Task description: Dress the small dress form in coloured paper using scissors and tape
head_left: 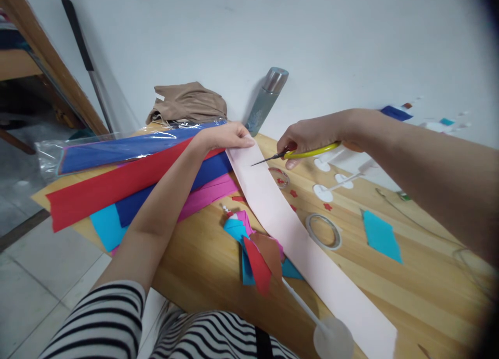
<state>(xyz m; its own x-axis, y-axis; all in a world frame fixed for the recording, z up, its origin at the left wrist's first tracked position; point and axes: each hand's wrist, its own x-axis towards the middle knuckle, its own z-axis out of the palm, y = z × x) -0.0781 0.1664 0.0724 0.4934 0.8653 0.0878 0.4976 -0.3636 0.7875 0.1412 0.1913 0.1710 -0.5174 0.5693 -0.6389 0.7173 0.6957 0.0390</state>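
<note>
Currently the left hand [230,136] closes thumb and fingers on the far end of a pale pink strip [288,229], which runs diagonally to the near right of the wooden table [187,260]. Curled around yellow-handled scissors [322,150], the right hand [306,134] holds their tip over the strip; whether it touches is unclear.

Bottle [265,102] near brown cloth [191,103]

Long pale pink paper strip [288,229] runs diagonally across the light wooden table [193,260], round silvery tape roll [338,235] just right of it. Over left, a long red paper strip [120,181] lies across a dark blue paper strip [214,170]. At the back: crumpled brown cloth [189,103], cylindrical grey-green flask [264,103] right of it.
</note>
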